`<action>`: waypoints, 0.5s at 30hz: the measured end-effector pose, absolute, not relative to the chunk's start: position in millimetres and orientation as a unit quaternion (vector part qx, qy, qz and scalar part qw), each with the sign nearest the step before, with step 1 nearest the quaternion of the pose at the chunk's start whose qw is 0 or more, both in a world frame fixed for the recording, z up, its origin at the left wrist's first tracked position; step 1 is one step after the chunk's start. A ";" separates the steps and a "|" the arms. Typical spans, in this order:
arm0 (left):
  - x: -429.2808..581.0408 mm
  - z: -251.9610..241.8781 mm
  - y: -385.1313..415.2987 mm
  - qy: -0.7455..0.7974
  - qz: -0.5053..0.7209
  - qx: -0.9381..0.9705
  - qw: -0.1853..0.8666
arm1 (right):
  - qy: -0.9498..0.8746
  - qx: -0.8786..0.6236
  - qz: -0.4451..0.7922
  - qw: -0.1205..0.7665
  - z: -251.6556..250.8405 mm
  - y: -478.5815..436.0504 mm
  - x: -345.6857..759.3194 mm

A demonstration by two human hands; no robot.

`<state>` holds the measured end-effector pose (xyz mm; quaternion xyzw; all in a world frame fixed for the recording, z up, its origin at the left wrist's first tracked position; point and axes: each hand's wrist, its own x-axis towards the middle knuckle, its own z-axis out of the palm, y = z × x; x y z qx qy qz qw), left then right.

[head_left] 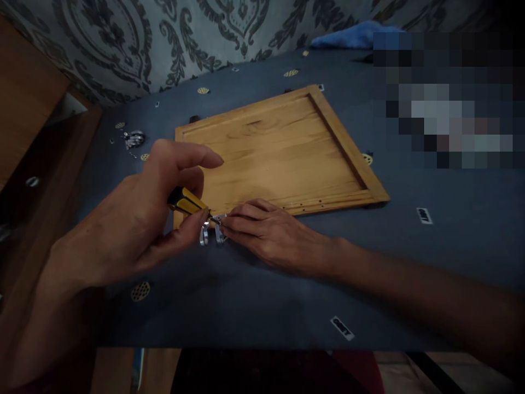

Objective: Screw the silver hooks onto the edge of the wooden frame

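Observation:
A wooden panel with a raised frame (270, 148) lies flat on the dark grey patterned cover. At its near left edge sits a silver metal hinge (219, 232). My left hand (159, 202) is closed around a screwdriver with a yellow and black handle (191, 201), its index finger raised away from the handle. The screwdriver's shaft slants down to the hinge; whether its tip sits in a screw is hidden. My right hand (270, 230) lies along the panel's near edge, its fingertips together and pressed on the hinge.
Several small metal parts (134, 139) form a pile left of the panel. A blue cloth (353, 35) lies at the back, by a patterned wall (229, 24). Brown wooden furniture (36, 109) borders the left side. A pixelated patch hides the right back.

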<state>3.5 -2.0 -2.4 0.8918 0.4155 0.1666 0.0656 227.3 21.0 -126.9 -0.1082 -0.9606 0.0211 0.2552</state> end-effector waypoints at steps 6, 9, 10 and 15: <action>2.6 -2.2 -1.0 0.407 0.158 0.898 0.047 | -0.961 -0.113 0.015 0.253 -127.4 21.0 227.4; 5.2 -1.6 -0.7 0.389 0.147 0.910 0.005 | -0.959 -0.114 0.007 0.258 -128.7 21.2 226.8; 6.1 -1.5 -0.9 0.389 0.141 0.910 -0.011 | -0.958 -0.114 0.007 0.263 -128.8 21.3 226.7; 7.1 -1.0 -1.0 0.403 0.136 0.904 -0.038 | -0.958 -0.114 0.014 0.263 -126.6 21.0 227.4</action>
